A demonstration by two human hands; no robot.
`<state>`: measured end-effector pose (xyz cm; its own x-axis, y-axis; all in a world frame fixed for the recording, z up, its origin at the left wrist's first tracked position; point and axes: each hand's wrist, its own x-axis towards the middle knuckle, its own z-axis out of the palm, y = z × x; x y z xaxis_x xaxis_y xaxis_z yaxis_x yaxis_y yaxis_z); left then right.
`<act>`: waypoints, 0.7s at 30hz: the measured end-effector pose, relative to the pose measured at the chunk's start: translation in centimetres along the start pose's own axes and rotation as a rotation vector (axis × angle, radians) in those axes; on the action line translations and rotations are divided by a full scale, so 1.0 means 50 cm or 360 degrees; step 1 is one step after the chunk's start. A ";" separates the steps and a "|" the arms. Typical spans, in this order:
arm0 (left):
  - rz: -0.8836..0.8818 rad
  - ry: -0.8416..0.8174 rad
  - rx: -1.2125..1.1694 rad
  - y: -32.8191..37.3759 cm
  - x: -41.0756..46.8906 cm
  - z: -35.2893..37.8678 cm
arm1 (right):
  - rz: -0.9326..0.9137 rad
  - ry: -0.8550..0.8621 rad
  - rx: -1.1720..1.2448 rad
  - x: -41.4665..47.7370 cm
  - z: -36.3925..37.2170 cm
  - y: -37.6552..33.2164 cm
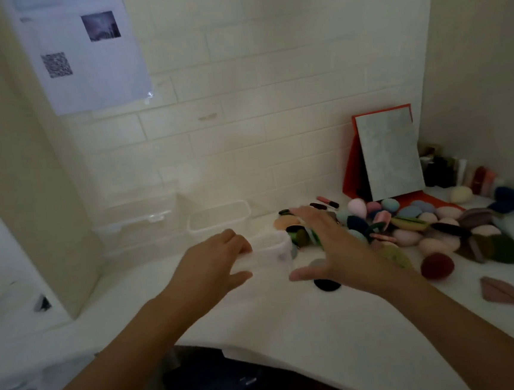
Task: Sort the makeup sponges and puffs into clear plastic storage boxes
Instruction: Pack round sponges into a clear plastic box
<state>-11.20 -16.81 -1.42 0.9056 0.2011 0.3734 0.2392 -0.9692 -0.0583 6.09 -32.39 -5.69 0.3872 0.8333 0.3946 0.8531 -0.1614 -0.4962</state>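
Worktop (292,331): white, smooth and matt, with a curved front edge near you. The widest bare stretch lies between your forearms and out to the near right.

Small clear box (269,256): thin see-through plastic with rounded corners and an open top, just in front of the pile. Your left hand (215,260) grips its left end, fingers curled over the rim and thumb below. Motion blur softens its outline.

Your right hand (338,250): open, fingers spread, beside the box's right end. You cannot tell whether it touches the box.

Second clear box (220,219): the same plastic, rectangular, open, behind the first and close to the tiled wall.

Stacked clear boxes (137,224): lidded, against the left corner, faint and hard to count.

Sponges and puffs (407,222): a loose heap at the right, soft matt egg, teardrop and flat round shapes in pink, blue, green and black. Your right hand covers some.

Black round puff (327,284): half hidden under your right wrist.

Dark red puff (437,266): fuzzy, round, at the heap's near edge.

Pink leaf-shaped puff (502,291): flat, apart from the heap.

Mirror (390,152): rectangular, on an orange stand, behind the heap.
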 end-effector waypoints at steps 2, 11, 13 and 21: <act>0.0035 -0.0065 -0.0020 0.020 -0.020 0.012 | -0.0084 -0.0041 -0.0014 -0.021 0.014 -0.007; 0.0065 -0.0238 0.0090 0.076 -0.050 0.064 | -0.0110 -0.0181 -0.0247 -0.069 0.045 -0.027; 0.0075 -0.0277 0.0152 0.082 -0.050 0.069 | -0.0121 -0.0200 -0.0359 -0.067 0.058 -0.027; -0.0134 -0.0250 0.0184 0.054 -0.041 0.071 | -0.0362 -0.0323 -0.0914 -0.019 0.069 -0.033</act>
<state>-11.16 -19.34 -5.65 0.9220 0.3091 0.2332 0.3467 -0.9271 -0.1420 3.09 -31.08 -7.90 0.1491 0.9542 0.2593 0.9790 -0.1793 0.0969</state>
